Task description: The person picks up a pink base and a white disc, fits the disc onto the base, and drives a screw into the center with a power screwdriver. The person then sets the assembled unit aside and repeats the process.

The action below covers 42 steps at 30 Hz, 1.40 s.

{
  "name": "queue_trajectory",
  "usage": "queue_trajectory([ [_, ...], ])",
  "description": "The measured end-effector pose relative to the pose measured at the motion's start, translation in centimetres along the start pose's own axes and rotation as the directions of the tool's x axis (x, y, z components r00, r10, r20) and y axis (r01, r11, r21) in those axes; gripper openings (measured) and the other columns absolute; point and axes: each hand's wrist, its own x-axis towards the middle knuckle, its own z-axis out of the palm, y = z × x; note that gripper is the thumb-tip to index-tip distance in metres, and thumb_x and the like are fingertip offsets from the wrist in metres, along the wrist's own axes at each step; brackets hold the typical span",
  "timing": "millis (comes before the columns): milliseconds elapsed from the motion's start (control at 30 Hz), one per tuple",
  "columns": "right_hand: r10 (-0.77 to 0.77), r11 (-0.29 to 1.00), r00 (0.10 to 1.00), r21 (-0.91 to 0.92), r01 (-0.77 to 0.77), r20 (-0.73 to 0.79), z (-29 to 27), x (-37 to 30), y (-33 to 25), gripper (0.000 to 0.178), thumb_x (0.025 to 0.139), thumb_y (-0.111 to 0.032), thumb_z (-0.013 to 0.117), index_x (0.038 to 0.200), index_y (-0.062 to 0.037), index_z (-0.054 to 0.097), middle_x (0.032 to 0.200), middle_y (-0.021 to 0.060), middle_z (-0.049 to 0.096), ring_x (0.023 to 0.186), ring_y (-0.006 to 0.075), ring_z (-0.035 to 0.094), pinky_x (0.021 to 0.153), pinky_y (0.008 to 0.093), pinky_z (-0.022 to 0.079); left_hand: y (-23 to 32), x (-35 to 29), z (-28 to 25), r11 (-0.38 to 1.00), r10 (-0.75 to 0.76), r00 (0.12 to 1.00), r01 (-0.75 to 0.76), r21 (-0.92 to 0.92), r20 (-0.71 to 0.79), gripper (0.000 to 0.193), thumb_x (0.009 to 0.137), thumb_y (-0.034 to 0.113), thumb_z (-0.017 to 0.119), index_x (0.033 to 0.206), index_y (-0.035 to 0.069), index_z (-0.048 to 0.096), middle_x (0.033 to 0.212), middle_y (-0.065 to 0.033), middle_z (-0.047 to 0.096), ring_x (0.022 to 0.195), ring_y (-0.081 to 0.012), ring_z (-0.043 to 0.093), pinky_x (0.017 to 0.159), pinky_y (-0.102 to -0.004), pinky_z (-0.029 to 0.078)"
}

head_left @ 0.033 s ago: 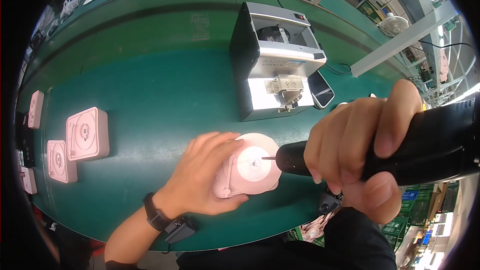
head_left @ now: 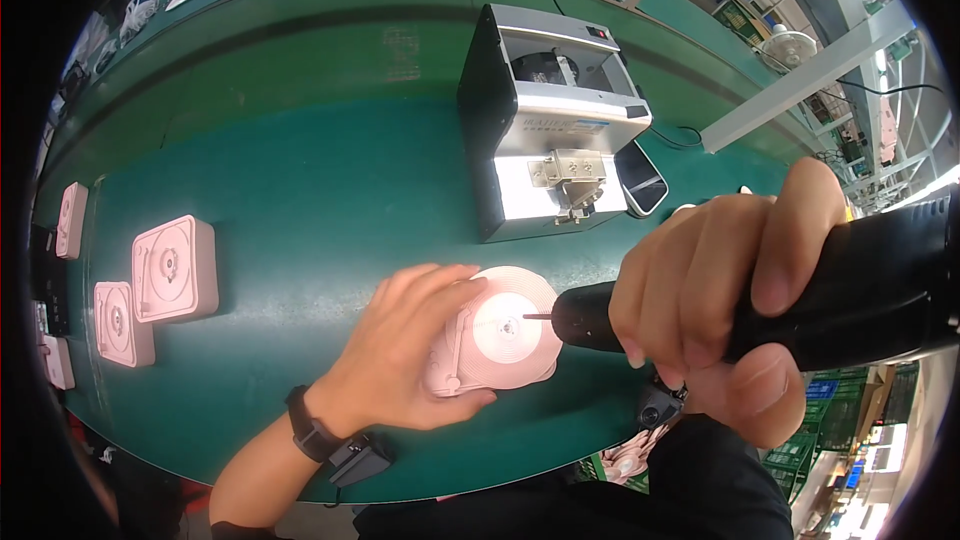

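Observation:
A pink toy record player [head_left: 510, 328], topped by a round grooved disc with a paler centre, sits on the green bench. My left hand [head_left: 405, 340] is closed about its left side, thumb at the near edge and fingers at the far edge. A black electric screwdriver [head_left: 585, 316] is gripped in my right hand [head_left: 715, 290]. Its thin bit points left and appears over the disc's centre; whether it touches a screw there I cannot tell. The hand covers part of the tool's body.
A silver and black screw feeder machine [head_left: 560, 125] stands behind the record player. Several pink record player bases lie at left, among them a larger one [head_left: 175, 268] and a smaller one [head_left: 125, 323]. Green crates [head_left: 820, 420] show at lower right beyond the bench [head_left: 300, 190].

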Motion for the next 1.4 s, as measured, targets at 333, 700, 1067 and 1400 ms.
queue_trajectory([
  [333,0.072,0.997,0.994,0.005,-0.072,-0.077,0.5,-0.4,0.1,0.047,0.083,-0.007,0.084,0.104,-0.0102,0.042,0.068,0.0044,0.057,0.049,0.0161,0.056,0.051,0.0328,0.051,-0.4,-0.2,0.3,1.000,-0.003,1.000,0.003,-0.014,0.005,0.097,0.061,0.029,0.095,0.145,0.003,0.055,0.147,-0.0161,0.057,0.132,-0.0403,0.052,0.110,-0.0498,0.044],
  [700,0.017,0.991,0.997,-0.132,-0.006,0.079,0.5,-0.2,2.1,0.045,0.082,-0.005,0.080,0.103,-0.0095,0.041,0.067,0.0043,0.055,0.049,0.0152,0.054,0.051,0.0326,0.050,-0.5,-0.2,0.2,1.000,-0.003,1.000,0.003,-0.011,-0.003,0.097,0.063,0.029,0.094,0.146,0.003,0.053,0.149,-0.0160,0.056,0.132,-0.0400,0.052,0.111,-0.0498,0.044],
  [1067,-0.025,1.000,0.997,0.016,0.024,0.077,1.0,-0.1,2.8,0.042,0.085,-0.006,0.078,0.104,-0.0093,0.040,0.067,0.0045,0.055,0.049,0.0153,0.055,0.051,0.0337,0.052,-0.4,-0.3,0.2,1.000,-0.010,1.000,0.010,-0.020,0.002,0.098,0.063,0.029,0.093,0.148,0.003,0.052,0.150,-0.0155,0.055,0.134,-0.0393,0.051,0.111,-0.0499,0.044],
  [1400,0.003,0.999,1.000,0.046,-0.003,0.004,0.7,-0.4,1.8,0.042,0.087,-0.011,0.079,0.105,-0.0096,0.040,0.068,0.0034,0.054,0.048,0.0151,0.055,0.050,0.0345,0.051,-0.3,-0.4,0.3,1.000,0.003,1.000,-0.003,-0.023,-0.002,0.097,0.064,0.030,0.092,0.148,0.004,0.052,0.151,-0.0156,0.055,0.134,-0.0394,0.051,0.111,-0.0500,0.044],
])
